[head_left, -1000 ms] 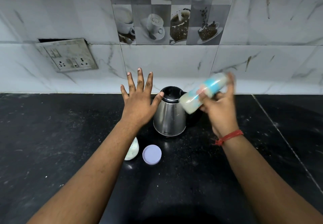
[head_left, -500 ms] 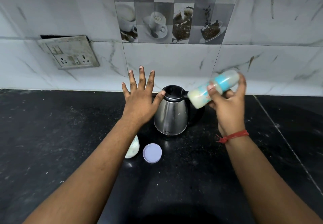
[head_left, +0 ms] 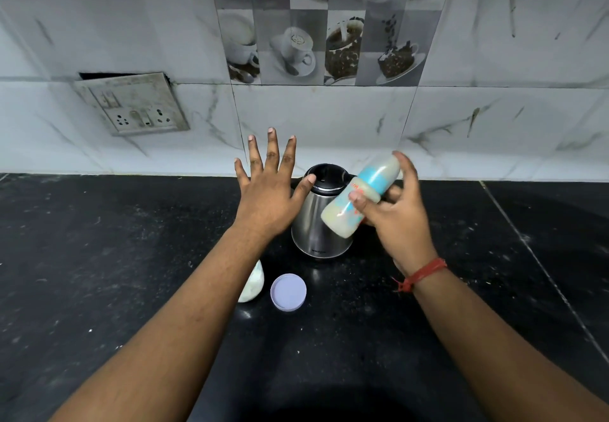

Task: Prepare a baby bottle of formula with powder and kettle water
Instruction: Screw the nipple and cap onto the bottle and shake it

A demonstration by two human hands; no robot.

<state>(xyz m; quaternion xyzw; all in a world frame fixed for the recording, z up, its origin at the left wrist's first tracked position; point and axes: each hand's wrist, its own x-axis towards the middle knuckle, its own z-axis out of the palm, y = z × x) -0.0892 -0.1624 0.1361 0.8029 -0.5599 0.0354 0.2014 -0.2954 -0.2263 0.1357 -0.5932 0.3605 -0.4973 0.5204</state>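
Observation:
My right hand (head_left: pixel 397 215) grips a baby bottle (head_left: pixel 361 195) with a blue band, tilted so its base points down-left; milky liquid fills it. The bottle hangs in the air just in front of a steel kettle (head_left: pixel 318 223) with a black lid, which stands on the black counter (head_left: pixel 99 256). My left hand (head_left: pixel 268 191) hovers flat with fingers spread, left of the kettle, holding nothing. Under my left forearm lies a whitish rounded container (head_left: pixel 252 284), partly hidden. A lilac round lid (head_left: pixel 288 291) lies flat beside it.
A white marble-tile wall rises behind the counter, with a loose socket plate (head_left: pixel 135 105) at the left and coffee-cup picture tiles (head_left: pixel 323 42) above the kettle. A seam (head_left: pixel 527 247) runs across the counter at the right.
The bottle in my right hand has swung back and forth, now lower and nearer the kettle than half a second ago. My left hand has stayed spread in the same place.

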